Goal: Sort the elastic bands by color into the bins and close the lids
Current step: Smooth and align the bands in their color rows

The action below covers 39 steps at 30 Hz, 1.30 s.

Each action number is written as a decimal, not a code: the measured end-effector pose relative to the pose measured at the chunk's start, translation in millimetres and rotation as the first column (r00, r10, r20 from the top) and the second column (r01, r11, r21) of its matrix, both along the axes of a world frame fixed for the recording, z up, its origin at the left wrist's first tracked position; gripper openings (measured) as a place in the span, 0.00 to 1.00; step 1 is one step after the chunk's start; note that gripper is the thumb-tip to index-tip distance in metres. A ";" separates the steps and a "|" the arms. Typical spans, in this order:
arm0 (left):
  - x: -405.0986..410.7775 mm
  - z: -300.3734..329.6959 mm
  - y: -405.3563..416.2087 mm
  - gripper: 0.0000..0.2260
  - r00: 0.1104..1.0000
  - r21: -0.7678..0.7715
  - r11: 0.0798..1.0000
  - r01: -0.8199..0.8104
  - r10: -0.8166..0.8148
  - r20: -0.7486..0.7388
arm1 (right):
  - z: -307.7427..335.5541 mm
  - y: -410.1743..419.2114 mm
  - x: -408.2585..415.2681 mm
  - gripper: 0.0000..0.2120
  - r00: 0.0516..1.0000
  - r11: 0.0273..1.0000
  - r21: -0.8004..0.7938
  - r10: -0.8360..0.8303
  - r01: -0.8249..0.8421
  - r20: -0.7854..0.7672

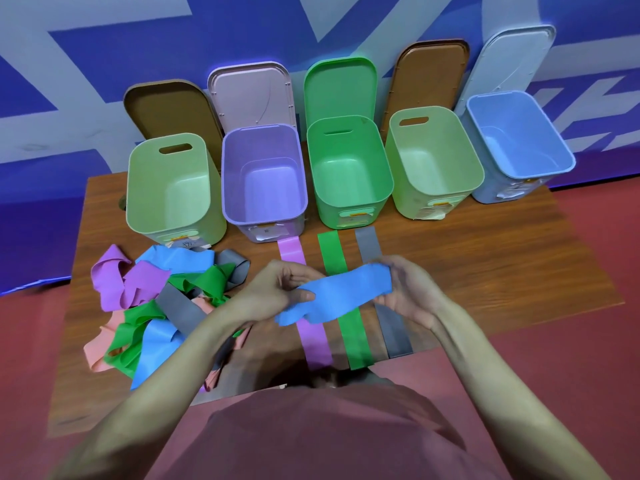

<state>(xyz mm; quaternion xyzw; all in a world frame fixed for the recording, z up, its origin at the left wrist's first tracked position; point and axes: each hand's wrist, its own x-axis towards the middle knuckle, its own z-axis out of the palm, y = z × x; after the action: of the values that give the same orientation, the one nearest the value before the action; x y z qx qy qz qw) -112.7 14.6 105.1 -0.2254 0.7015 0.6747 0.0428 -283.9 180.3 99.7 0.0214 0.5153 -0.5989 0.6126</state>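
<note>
1. Left hand (273, 289) and right hand (403, 292) each pinch an end of the blue band (341, 294), held above the table (485, 271).
2. Under it, flat: pink band (313, 341), green band (353, 337), grey band (394, 336).
3. Tangled pile (162, 306) lies to the left.
4. Five bins (349, 171) stand open and empty, lids (339, 88) upright behind.

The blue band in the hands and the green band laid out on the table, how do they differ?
The blue band is crumpled and held off the table by both hands; the green band lies flat and straight on the table. The blue one runs sideways, crossing over the green one, which runs front to back. Both are wide elastic strips.
</note>
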 end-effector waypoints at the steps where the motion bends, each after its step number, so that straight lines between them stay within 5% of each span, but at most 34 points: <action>1: -1.3 0.9 1.7 0.15 1.000 -0.004 1.000 0.006 -0.006 -0.004 | 0.6 0.7 -1.3 0.12 0.998 1.000 -0.028 -0.013 0.015 0.057; 6: -8.6 -5.0 7.2 0.15 1.000 -0.010 1.000 -0.013 0.013 0.013 | 7.1 3.3 -6.5 0.18 0.977 0.982 -0.131 -0.114 0.138 0.179; 10: -15.9 -19.9 8.1 0.13 0.995 -0.164 0.986 0.040 -0.025 0.095 | 21.7 2.4 -10.2 0.20 0.956 0.948 -0.178 -0.232 0.263 0.178; 14: -17.1 -36.5 8.7 0.06 0.988 -0.196 0.979 0.061 -0.031 0.150 | 35.5 4.4 -18.6 0.09 0.974 0.971 -0.086 -0.225 0.221 -0.037; 19: -13.2 -42.7 9.3 0.06 0.977 -0.196 0.968 0.160 -0.127 0.170 | 40.0 15.6 -34.3 0.11 0.929 0.960 -0.043 -0.277 0.275 -0.245; 27: -2.9 -56.5 6.2 0.05 0.924 -0.246 0.910 0.333 -0.264 0.276 | 48.9 31.8 -53.1 0.12 0.840 0.840 -0.171 -0.535 0.516 -0.094; 34: -5.6 -67.5 7.6 0.06 0.955 -0.274 0.926 0.259 -0.203 0.218 | 45.7 34.6 -57.7 0.12 0.781 0.781 -0.165 -0.620 0.603 -0.080; 39: -13.0 -77.7 -0.3 0.09 0.973 -0.454 0.891 -0.028 0.129 0.193 | 32.0 42.5 -56.6 0.12 0.742 0.772 -0.097 -0.633 0.629 -0.222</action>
<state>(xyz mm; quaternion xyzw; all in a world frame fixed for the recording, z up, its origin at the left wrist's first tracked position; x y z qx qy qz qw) -125.6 14.3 27.4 -0.3302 0.8192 0.4674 0.0389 -340.5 222.7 131.8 0.1164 0.5436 -0.7726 0.3067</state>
